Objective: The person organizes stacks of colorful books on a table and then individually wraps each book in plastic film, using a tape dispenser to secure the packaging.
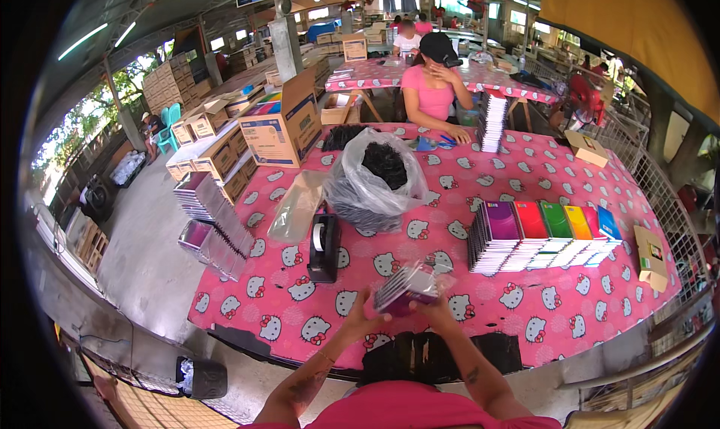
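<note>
Above the near edge of the table I hold a small pack of notebooks (406,288) in clear plastic, tilted, with a purple cover toward me. My right hand (435,311) grips its right side. My left hand (361,318) cups the left corner, thumb along the lower edge; some of its fingers are hidden. Loose clear film sticks up at the pack's far right. Just beyond my left hand stands a black tape dispenser (324,249). Rows of notebooks (510,238) with purple, red, green, yellow, pink and blue covers stand to the right.
Wrapped notebook stacks (214,223) stand at the left edge. A plastic bag (375,181) with black material and clear plastic sleeves (296,208) lie mid-table. Across it sits a co-worker (435,91) beside a tall notebook stack (492,121). Cartons (281,133) stand far left; a small box (649,258) lies right.
</note>
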Available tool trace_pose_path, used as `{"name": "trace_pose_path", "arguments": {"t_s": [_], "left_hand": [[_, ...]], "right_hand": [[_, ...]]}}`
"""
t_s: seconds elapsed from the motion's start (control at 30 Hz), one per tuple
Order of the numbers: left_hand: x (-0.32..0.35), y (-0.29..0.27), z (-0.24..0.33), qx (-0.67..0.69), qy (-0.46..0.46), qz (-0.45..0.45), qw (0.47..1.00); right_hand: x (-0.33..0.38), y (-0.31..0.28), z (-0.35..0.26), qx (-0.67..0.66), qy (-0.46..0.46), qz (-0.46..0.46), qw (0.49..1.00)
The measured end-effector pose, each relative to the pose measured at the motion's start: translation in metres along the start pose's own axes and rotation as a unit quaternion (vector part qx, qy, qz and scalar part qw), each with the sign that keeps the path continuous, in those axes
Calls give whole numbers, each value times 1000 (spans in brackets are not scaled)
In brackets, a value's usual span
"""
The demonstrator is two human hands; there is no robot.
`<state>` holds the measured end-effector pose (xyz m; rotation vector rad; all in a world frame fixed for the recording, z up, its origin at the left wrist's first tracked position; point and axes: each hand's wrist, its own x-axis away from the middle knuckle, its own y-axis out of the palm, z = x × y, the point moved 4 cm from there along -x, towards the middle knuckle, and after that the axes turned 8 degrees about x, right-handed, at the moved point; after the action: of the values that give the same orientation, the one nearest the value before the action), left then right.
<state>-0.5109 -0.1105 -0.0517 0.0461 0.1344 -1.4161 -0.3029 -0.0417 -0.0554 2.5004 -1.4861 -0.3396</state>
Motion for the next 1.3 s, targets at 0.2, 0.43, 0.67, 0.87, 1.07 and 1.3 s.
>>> {"name": "trace_pose_path", "arguments": {"t_s": [0.2, 0.43, 0.67, 0.87, 1.07, 1.3], "left_hand": [[-23, 23, 73, -109, 155, -58, 980], [-61, -103, 52, -306, 188, 245, 901], [-93, -168, -11, 92, -166, 154, 970], [-58, -172, -55, 39, -24, 246, 968], [-58, -148, 27, -289, 28, 65, 955], [-69, -15, 98, -42, 145, -236, 960]], "right_hand": [[-10, -8, -21, 255, -76, -40, 963], [-13, 10, -100, 391, -175, 45, 902], [-2, 86, -111, 683, -205, -40, 700], [-6, 96, -105, 688, -167, -55, 704], [-2, 94, -110, 729, -147, -18, 668], [-8, 98, -114, 713, -129, -26, 689]]}}
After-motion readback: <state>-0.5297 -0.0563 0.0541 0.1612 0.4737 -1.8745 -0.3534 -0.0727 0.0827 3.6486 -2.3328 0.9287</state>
